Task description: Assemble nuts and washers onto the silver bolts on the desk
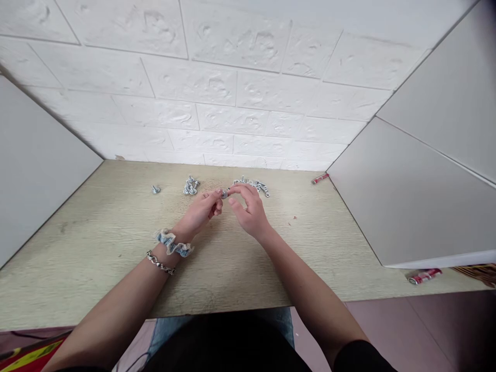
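Out over the middle of the table, my left hand pinches a small metal bolt that seems to carry a nut or washer; its finer details are too small to make out. My right hand is beside the bolt's right end, index fingertip close to or touching it, thumb and index apart. Behind the right hand lies a row of loose bolts and nuts, partly covered by the fingers. A small cluster of bolts lies beyond my left hand, and a single bolt lies farther left.
A white brick-patterned wall closes off the back of the wooden table. White panels stand left and right. One red battery lies at the back right corner, another red battery near the front right edge.
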`<state>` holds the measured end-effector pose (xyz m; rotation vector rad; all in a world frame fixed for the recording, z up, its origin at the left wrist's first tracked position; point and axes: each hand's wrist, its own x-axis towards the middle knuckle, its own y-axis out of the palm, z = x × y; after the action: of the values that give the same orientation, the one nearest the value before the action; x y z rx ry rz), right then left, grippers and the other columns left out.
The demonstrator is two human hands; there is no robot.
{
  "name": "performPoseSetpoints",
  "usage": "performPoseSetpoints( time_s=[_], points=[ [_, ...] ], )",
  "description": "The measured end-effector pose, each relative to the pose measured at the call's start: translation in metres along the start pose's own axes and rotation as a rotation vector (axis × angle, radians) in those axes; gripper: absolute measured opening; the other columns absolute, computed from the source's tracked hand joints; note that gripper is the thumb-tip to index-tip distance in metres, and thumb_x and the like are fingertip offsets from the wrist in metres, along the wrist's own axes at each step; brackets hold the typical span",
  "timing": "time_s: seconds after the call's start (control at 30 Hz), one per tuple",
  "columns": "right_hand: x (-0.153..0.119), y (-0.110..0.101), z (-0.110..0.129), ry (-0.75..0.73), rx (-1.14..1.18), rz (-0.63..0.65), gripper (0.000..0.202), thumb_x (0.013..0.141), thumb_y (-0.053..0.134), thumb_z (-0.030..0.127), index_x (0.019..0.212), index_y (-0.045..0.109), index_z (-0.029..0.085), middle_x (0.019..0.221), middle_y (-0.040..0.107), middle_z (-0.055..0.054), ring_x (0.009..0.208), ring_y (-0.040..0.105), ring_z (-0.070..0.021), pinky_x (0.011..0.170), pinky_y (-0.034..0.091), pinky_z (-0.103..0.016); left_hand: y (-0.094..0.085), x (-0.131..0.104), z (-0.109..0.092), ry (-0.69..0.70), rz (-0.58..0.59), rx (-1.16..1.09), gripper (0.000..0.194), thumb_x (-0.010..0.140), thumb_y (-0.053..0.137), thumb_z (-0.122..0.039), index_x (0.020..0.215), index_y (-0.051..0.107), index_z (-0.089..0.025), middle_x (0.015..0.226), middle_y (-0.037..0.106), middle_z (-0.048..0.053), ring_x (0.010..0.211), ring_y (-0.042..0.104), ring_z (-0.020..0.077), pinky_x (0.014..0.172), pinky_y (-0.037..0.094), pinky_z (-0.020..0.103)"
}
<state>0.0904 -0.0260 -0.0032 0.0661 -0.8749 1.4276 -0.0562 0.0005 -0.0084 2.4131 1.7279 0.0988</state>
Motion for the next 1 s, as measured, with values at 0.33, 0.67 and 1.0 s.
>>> performPoseSetpoints(
  time_s=[0.33,0.67,1.0],
  points=[
    [0.0,0.008,-0.013,-0.073,-0.141,0.142,0.018,0.085,0.047,0.022,0.091,0.064,0.022,0.117,0.055,-0.004,0.11,0.045,-0.0198,0.098,0.03,-0.037,0.002,-0.003,0.001,-0.035,0.166,0.046,0.048,0.074,0.059,-0.052,0.05,0.041,-0.014,0.044,0.034,-0.002,0.045,0.03,0.0074,0.045,0.023,0.021],
    [0.0,0.007,-0.016,-0.049,-0.239,0.056,0.015,0.086,0.051,0.026,0.084,0.066,0.023,0.096,0.06,-0.003,0.093,0.05,-0.0183,0.091,0.031,-0.036,0.015,-0.004,0.007,0.012,0.058,0.018,0.048,0.073,0.06,-0.05,0.052,0.035,-0.015,0.043,0.027,-0.005,0.042,0.024,0.0062,0.045,0.022,0.022],
    [-0.005,0.012,-0.008,0.032,-0.178,-0.046,0.014,0.084,0.051,0.025,0.076,0.062,0.021,0.077,0.052,-0.002,0.078,0.049,-0.0159,0.081,0.036,-0.032,0.019,-0.01,0.005,0.029,-0.04,0.132,0.039,0.074,0.06,-0.051,0.065,0.053,-0.014,0.047,0.035,-0.004,0.044,0.031,0.007,0.043,0.023,0.02]
  ],
)
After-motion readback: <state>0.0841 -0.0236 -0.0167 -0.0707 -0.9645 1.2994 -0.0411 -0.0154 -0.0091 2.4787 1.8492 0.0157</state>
